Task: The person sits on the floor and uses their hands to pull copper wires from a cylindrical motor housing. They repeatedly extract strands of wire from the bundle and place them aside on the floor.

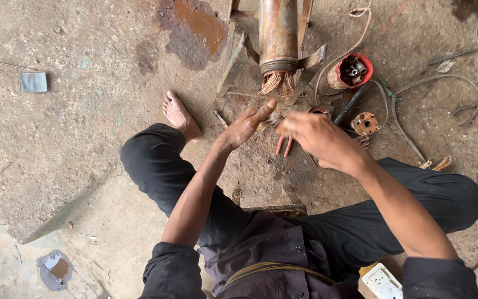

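A rusty metal cylinder [278, 33] rests in an angle-iron stand [233, 66], with a bundle of copper wires [276, 84] sticking out of its near end. My left hand [247, 123] reaches toward those wires with fingers stretched out and together, fingertips just below the bundle. My right hand [313, 135] is beside it, fingers curled around something small that I cannot make out. Red-handled pliers [283, 145] lie on the ground under the hands.
A red can [352, 69] of metal pieces, a round rusty flange [365, 123] and loose cables [443, 88] lie at the right. My bare left foot [179, 115] rests on the dirt floor. A grey square plate [33, 82] lies far left, a white box [382, 281] near my hip.
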